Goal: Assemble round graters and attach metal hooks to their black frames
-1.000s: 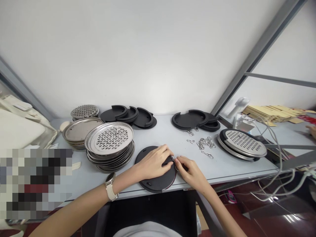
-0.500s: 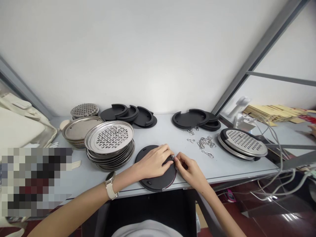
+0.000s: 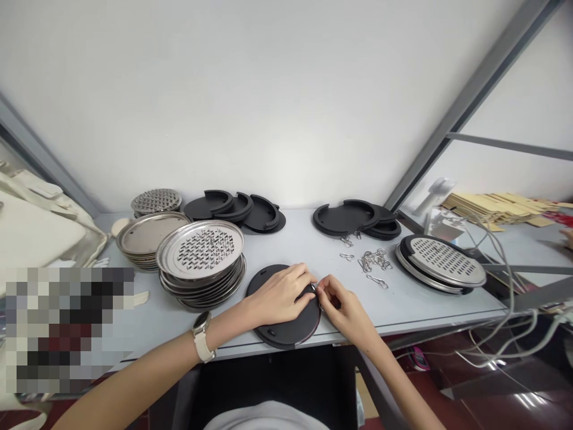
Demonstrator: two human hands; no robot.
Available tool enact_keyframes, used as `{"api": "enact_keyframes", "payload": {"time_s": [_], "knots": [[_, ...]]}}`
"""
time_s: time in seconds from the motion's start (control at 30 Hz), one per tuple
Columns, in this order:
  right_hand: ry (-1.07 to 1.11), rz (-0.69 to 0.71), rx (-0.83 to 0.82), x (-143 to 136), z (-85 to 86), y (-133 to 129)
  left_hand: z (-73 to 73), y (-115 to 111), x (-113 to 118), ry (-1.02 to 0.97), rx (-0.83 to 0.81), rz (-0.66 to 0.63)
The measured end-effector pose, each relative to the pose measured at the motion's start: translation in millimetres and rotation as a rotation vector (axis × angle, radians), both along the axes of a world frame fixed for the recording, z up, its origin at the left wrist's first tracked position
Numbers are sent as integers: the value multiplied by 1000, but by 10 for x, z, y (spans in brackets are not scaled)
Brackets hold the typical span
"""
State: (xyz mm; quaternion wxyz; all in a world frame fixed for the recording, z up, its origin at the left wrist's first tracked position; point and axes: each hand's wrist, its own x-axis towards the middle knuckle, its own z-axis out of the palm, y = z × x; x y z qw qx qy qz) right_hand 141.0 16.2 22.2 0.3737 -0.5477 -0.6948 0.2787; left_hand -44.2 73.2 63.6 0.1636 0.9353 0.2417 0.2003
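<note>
A black round disc with small slots lies flat at the table's front edge. My left hand rests across it, fingers bent and gripping it near its right rim. At that rim my right hand pinches a small metal clip, its fingertips almost touching those of the left; the clip is mostly hidden. Several loose wire snap clips lie to the right of the hands. Left of the disc stands a stack of round metal grater plates, the top one with raised teeth.
Behind are plain metal discs, another grater plate and black round holders. A slotted grater in a black holder sits on metal plates at right. Beyond the frame post are cables, yellowish flat pieces and another person's hand.
The view has shifted very slightly. Both hands keep nearly the same place at the disc's right rim, with only a tiny movement of the right fingertips.
</note>
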Motion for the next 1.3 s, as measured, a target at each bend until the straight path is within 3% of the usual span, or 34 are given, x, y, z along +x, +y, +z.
{"api": "enact_keyframes", "payload": {"time_s": [1.3], "knots": [[-129,8,53,-26,3,2,-57,14,9,-19,0,34]]}}
